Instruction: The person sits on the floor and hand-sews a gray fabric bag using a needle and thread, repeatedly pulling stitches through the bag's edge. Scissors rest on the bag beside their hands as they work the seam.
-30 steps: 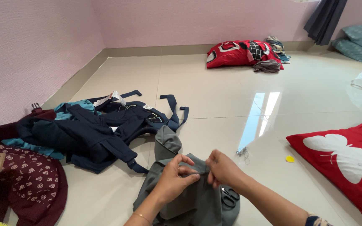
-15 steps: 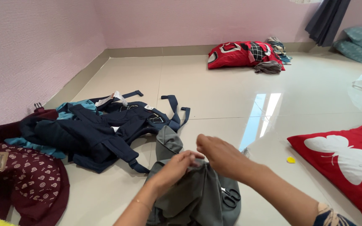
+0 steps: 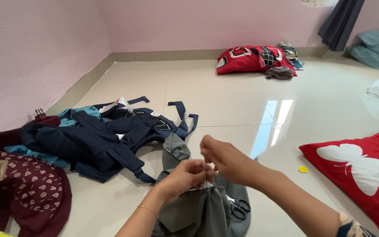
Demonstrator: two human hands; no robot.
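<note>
Left hand (image 3: 185, 175) pinches the bunched grey woven-fabric garment (image 3: 207, 210) while right hand (image 3: 224, 160) pinches together above it, seemingly mid-stitch.

We see two bare forearms. The left hand (image 3: 185, 175) has a thin gold chain bracelet (image 3: 148, 211) at its wrist. Behind the right hand (image 3: 227, 160), near the elbow, shows the edge of a dark patterned sleeve (image 3: 352, 228).
</note>
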